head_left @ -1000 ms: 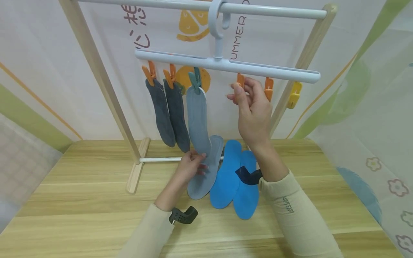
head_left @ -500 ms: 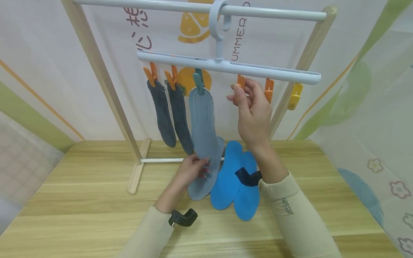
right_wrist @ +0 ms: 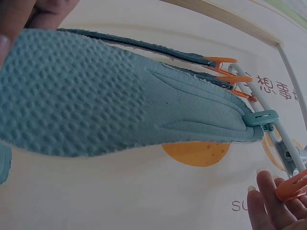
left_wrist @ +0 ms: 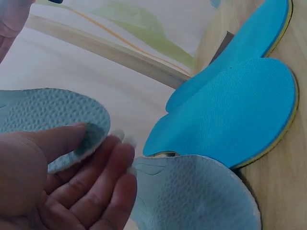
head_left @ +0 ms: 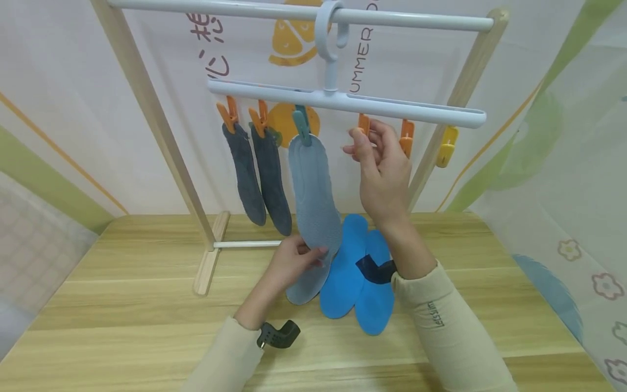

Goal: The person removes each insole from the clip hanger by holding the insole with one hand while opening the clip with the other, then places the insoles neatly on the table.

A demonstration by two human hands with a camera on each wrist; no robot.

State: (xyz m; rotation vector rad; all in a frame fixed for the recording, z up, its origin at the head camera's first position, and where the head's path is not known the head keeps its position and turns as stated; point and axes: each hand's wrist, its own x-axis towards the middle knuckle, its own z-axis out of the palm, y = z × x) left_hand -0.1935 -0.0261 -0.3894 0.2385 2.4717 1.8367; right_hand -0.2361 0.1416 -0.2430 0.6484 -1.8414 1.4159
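Observation:
A grey-blue insole (head_left: 315, 190) hangs by its top from a teal clip (head_left: 302, 128). My left hand (head_left: 294, 264) pinches its lower end, thumb on the dimpled face in the left wrist view and fingers behind. Farther right, my right hand (head_left: 384, 179) holds an orange clip (head_left: 363, 124) on the hanger between thumb and fingers; in the right wrist view nothing is in that clip (right_wrist: 290, 187). A second grey insole (left_wrist: 206, 196) lies below the left hand, partly hidden in the head view. Beside it, two blue insoles (head_left: 345, 267) overlap on the table.
Two dark insoles (head_left: 272, 179) hang from orange clips at the left of the pale hanger (head_left: 397, 108), which hooks over the rack's top rod (head_left: 421, 20). An orange clip (head_left: 406, 139) and a yellow clip (head_left: 446, 147) hang at the right. The rack's wooden foot (head_left: 210, 256) stands on the table.
The hanging grey insole has swung right and turned its broad face more toward the head camera, as the left hand moved right and slightly down with it. The right hand stays at the orange clip.

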